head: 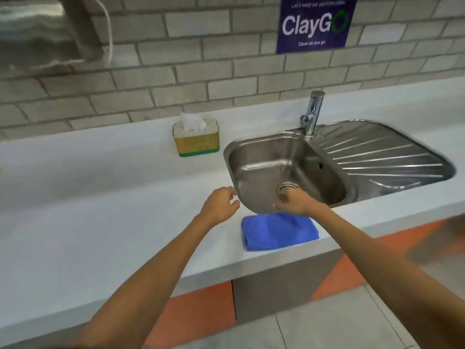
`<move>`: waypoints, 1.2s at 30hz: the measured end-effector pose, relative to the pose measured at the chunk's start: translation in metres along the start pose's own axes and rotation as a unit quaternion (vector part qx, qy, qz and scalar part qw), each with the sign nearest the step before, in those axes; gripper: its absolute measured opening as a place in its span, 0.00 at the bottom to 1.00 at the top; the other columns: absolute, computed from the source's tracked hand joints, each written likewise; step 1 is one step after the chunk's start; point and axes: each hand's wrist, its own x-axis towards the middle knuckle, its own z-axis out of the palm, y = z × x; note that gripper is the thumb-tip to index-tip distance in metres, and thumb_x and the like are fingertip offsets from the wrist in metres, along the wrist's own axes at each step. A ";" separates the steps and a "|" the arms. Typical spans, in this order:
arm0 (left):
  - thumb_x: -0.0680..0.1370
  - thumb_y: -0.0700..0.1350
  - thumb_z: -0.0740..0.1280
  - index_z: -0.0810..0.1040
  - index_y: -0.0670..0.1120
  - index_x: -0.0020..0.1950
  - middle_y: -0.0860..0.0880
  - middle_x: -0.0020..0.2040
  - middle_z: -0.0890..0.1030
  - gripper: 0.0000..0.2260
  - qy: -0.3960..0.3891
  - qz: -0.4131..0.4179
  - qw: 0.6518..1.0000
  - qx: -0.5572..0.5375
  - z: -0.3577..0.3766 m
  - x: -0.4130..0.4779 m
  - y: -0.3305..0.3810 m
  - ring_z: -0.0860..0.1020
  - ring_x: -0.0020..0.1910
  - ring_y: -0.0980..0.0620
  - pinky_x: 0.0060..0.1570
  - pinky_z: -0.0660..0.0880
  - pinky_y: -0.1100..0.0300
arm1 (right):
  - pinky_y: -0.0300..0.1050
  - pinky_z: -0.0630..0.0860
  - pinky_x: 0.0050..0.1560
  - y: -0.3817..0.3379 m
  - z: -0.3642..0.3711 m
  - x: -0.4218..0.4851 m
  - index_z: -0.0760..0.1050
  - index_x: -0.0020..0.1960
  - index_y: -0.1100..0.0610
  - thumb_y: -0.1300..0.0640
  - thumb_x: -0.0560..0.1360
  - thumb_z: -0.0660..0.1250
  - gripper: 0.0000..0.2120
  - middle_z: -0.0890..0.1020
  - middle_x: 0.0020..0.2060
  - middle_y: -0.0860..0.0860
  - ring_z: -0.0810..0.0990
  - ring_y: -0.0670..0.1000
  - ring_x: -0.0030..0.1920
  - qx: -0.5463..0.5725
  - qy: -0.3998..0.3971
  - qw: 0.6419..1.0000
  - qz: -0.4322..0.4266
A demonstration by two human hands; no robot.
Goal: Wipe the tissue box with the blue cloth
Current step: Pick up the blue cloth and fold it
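Note:
A tissue box, yellow with a green base and white tissue poking out of its top, stands on the grey counter near the brick wall. A folded blue cloth lies flat at the counter's front edge, just in front of the sink. My left hand hovers left of the cloth with loosely curled fingers, holding nothing. My right hand hangs over the cloth's far edge and the sink rim, fingers curled; no cloth shows inside its grip.
A steel sink with a tap and a ribbed drainboard takes up the counter's right half. A purple sign hangs on the brick wall. The counter drops off in front to an orange and grey floor.

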 end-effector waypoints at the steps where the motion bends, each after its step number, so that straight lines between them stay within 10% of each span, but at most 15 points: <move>1: 0.76 0.44 0.64 0.76 0.42 0.62 0.41 0.59 0.79 0.16 -0.019 -0.009 1.000 0.004 0.010 -0.003 0.001 0.78 0.56 0.44 0.56 0.73 0.56 | 0.42 0.70 0.51 0.009 0.004 -0.003 0.77 0.49 0.54 0.51 0.73 0.67 0.09 0.80 0.48 0.55 0.77 0.57 0.53 -0.002 -0.013 1.000 0.014; 9: 0.75 0.48 0.65 0.74 0.39 0.63 0.39 0.62 0.75 0.19 -0.076 -0.042 0.994 0.066 0.063 -0.004 0.004 0.75 0.60 0.42 0.59 0.71 0.53 | 0.51 0.71 0.63 0.053 0.008 -0.008 0.69 0.67 0.60 0.49 0.74 0.65 0.25 0.75 0.65 0.58 0.73 0.58 0.64 -0.043 -0.043 0.995 0.075; 19: 0.71 0.51 0.71 0.77 0.40 0.56 0.43 0.50 0.78 0.20 -0.089 -0.091 0.987 0.100 0.076 0.011 0.006 0.76 0.49 0.45 0.46 0.73 0.56 | 0.45 0.67 0.38 0.056 -0.001 0.014 0.69 0.31 0.59 0.50 0.68 0.72 0.17 0.74 0.35 0.55 0.73 0.55 0.40 -0.079 -0.089 0.992 0.035; 25: 0.72 0.45 0.68 0.75 0.44 0.42 0.48 0.39 0.75 0.05 -0.076 -0.137 0.985 -0.069 0.074 0.010 0.004 0.74 0.41 0.48 0.36 0.69 0.64 | 0.39 0.63 0.31 0.052 -0.009 0.022 0.68 0.29 0.58 0.53 0.68 0.73 0.17 0.70 0.29 0.53 0.71 0.51 0.34 0.078 -0.095 0.991 0.062; 29: 0.70 0.42 0.69 0.79 0.47 0.46 0.44 0.51 0.81 0.05 -0.037 -0.191 0.905 -0.378 0.053 0.008 0.005 0.78 0.46 0.49 0.46 0.74 0.59 | 0.47 0.78 0.51 0.056 -0.018 0.031 0.77 0.55 0.65 0.55 0.70 0.72 0.19 0.82 0.52 0.58 0.81 0.55 0.51 0.403 -0.115 0.904 0.085; 36: 0.77 0.48 0.63 0.77 0.45 0.59 0.45 0.58 0.80 0.14 0.009 -0.276 0.740 -0.614 0.023 0.029 0.001 0.80 0.52 0.47 0.45 0.77 0.57 | 0.46 0.75 0.47 0.006 -0.018 0.067 0.79 0.48 0.64 0.54 0.70 0.71 0.14 0.81 0.44 0.58 0.78 0.54 0.44 0.462 -0.011 0.883 0.081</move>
